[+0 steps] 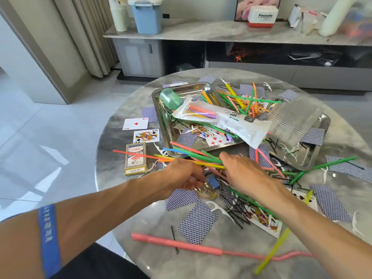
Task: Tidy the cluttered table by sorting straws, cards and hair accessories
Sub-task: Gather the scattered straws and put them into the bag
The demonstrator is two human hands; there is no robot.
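A bundle of coloured straws (181,156) lies across the table's middle, and both hands meet at it. My left hand (181,174) curls its fingers under the bundle's left part. My right hand (243,170) grips the same bundle from the right. Below the hands lie a gold hair clip (207,191), a small blue piece (213,181) and black bobby pins (237,212). Blue-backed cards (198,222) are scattered around. A card box (135,161) stands left of my hands. A pink straw (181,243) lies near the front edge.
A steel tray (161,117) behind the hands holds a green cup (171,98), a straw packet (221,117), cards and more straws. A second tray (314,156) at the right carries a clear comb (291,117). White floss picks (219,210) are strewn about. The round marble table (120,190) ends close to my body.
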